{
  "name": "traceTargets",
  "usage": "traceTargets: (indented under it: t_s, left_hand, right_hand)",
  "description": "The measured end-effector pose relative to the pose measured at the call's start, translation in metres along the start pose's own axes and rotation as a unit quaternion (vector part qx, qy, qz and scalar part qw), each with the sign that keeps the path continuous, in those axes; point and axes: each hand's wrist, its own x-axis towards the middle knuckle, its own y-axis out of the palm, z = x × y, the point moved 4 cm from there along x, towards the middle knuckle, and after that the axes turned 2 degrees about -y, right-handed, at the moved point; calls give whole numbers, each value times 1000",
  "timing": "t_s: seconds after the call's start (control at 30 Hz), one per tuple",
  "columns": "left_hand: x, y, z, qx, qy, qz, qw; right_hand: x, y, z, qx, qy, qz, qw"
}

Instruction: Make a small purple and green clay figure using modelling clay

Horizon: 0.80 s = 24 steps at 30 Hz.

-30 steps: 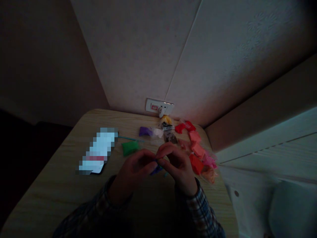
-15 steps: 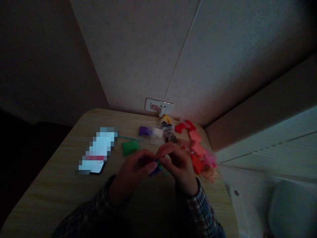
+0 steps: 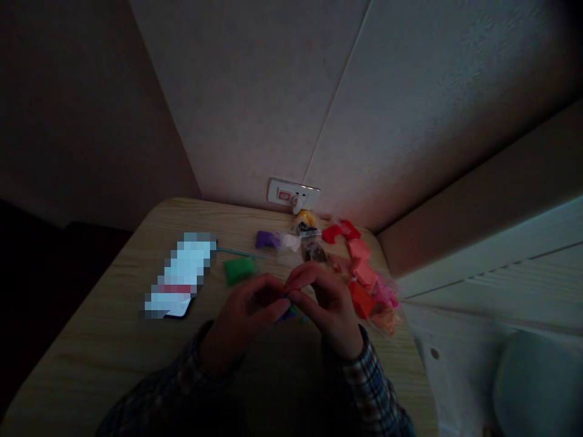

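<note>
My left hand (image 3: pixel 246 317) and my right hand (image 3: pixel 331 311) meet fingertip to fingertip over the table. Between them is a small purple-and-green piece of modelling clay (image 3: pixel 288 314), mostly hidden by the fingers. Thumb and forefinger of each hand are pinched on it. A green clay packet (image 3: pixel 240 271) lies just beyond my left hand. Past my right hand are an orange-red packet (image 3: pixel 361 299) and a peach-coloured bag (image 3: pixel 383 320). A small teal bit (image 3: pixel 305 318) shows under my right hand, too dim to name.
A phone (image 3: pixel 182 276) with a lit, blurred screen lies left on the wooden table (image 3: pixel 104 321). Beside it is a thin teal stick (image 3: pixel 234 251). Purple (image 3: pixel 268 240), white, yellow, black, red and pink clay bags spread toward the wall socket (image 3: pixel 294 193). A pale panel borders the right.
My right fingertips have shifted slightly left and closed in on the left ones, covering more of the clay piece. The things on the table have stayed put.
</note>
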Motion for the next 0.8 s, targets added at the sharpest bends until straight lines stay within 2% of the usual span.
traceTargets:
  t_s: [0.5, 0.8]
  left_hand:
    - [0, 0, 2, -10, 6, -3, 1000]
    - [1, 1, 2, -38, -2, 57, 998]
  right_hand:
    - [2, -1, 4, -1, -2, 9, 1000]
    - [0, 1, -4, 121, 31, 64, 990]
